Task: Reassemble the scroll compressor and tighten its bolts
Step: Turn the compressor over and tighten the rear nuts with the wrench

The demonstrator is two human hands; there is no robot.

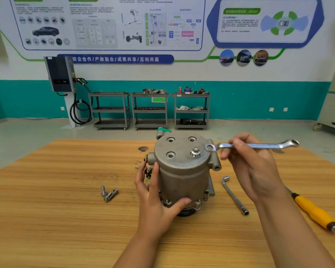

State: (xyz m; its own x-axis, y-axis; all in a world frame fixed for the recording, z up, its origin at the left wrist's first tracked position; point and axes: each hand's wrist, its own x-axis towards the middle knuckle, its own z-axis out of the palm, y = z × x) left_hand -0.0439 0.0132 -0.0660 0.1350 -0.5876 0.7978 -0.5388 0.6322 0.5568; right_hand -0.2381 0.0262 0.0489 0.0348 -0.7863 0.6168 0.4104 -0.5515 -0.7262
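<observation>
On my feed the scroll compressor (182, 171) stands upright at the centre of the wooden table (66, 209), round cover facing up. My left hand (155, 198) grasps its housing from 8 o'clock, thumb across the front and fingers curled round the left side. My right hand (248, 161) pinches the shank of a double-ended ring wrench (259, 146), held level above the cover's 3 o'clock edge. Its near ring lies just beside the one fitted bolt (195, 151) but not on it. That bolt sits at 4 o'clock on the cover; the other three holes are open. Three loose bolts (109, 192) lie together at 8 o'clock of the compressor. An L-shaped socket wrench (234, 196) lies at 4 o'clock, and a yellow-handled screwdriver (313, 211) lies further out the same way.
</observation>
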